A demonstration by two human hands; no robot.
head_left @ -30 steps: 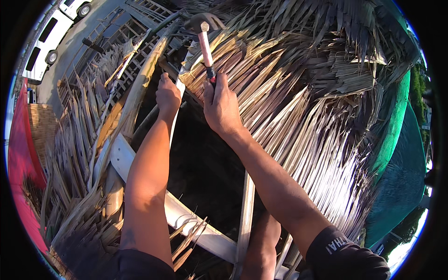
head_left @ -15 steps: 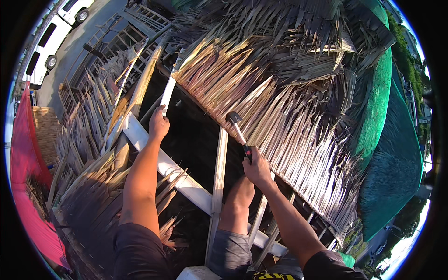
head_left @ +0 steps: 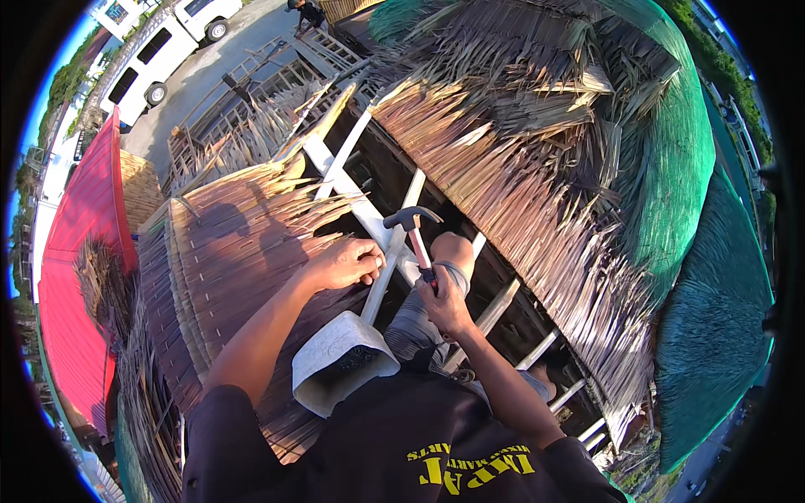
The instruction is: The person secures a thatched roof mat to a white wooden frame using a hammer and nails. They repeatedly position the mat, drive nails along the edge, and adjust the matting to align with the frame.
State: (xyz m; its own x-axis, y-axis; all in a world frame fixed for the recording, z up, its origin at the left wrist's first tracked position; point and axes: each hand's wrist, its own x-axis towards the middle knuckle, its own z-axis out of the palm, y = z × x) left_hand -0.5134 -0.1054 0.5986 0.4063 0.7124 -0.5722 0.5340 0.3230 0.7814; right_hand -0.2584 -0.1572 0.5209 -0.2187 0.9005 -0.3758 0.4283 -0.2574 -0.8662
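Observation:
My right hand (head_left: pixel 444 303) is wrapped round the handle of a claw hammer (head_left: pixel 418 243), its dark head up and over a gap in the roof frame. Beside a pale wooden rafter (head_left: pixel 388 281), my left hand (head_left: pixel 344 264) has its fingers curled together; whatever they hold, if anything, is too small to make out. A cut-open white plastic container (head_left: pixel 314 356) sits against my waist, its inside in shadow. Below and left of my left hand lies a thatch panel (head_left: pixel 243 226) of dried palm leaves. My bent knee (head_left: pixel 453 250) shows just beyond the hammer.
A wide white board (head_left: pixel 356 210) crosses the rafters, with dark openings between them. Thatch (head_left: pixel 503 184) slopes away on the right, bordered by green netting (head_left: pixel 683 168). A red roof (head_left: pixel 80 277) stands at left. Far off are a white vehicle (head_left: pixel 151 63) and a person (head_left: pixel 309 12).
My left hand has come off the far white rafter and back toward my body, its fingers now curled. The hammer stays in my right hand. My view has shifted, showing the white container more fully.

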